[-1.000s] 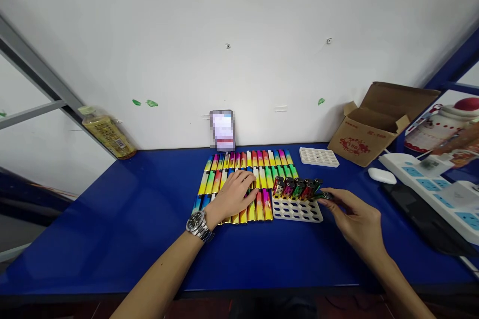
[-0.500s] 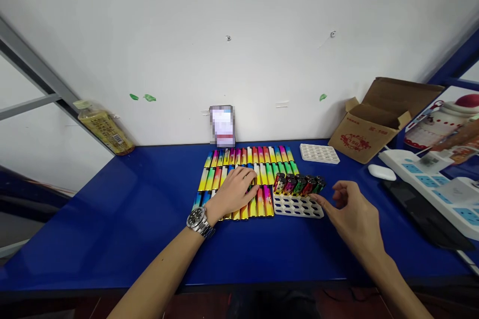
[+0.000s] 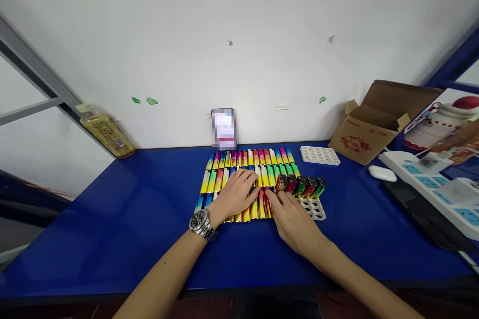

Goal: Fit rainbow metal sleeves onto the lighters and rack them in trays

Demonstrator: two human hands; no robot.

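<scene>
Rows of shiny multicoloured lighters (image 3: 266,175) lie side by side on the blue table. My left hand (image 3: 236,193), with a metal watch on its wrist, rests palm down across the middle and front rows, fingers apart and bent. My right hand (image 3: 294,219) is at the right end of the front row, its thumb and fingertips closing on a lighter (image 3: 268,207) there. Its fingers hide part of a white holed tray (image 3: 316,209). Several dark-topped lighters (image 3: 310,187) stand upright along the tray's back edge.
A second white holed tray (image 3: 320,155) lies behind, beside an open cardboard box (image 3: 354,137). A phone (image 3: 224,129) leans on the wall. At right are a white case (image 3: 381,173), a black phone-like slab (image 3: 422,214) and a power strip (image 3: 430,179). A bottle (image 3: 107,132) leans at far left.
My right hand has moved left from the right side of the front tray to the right end of the front lighter row. My left hand has stayed on the lighters.
</scene>
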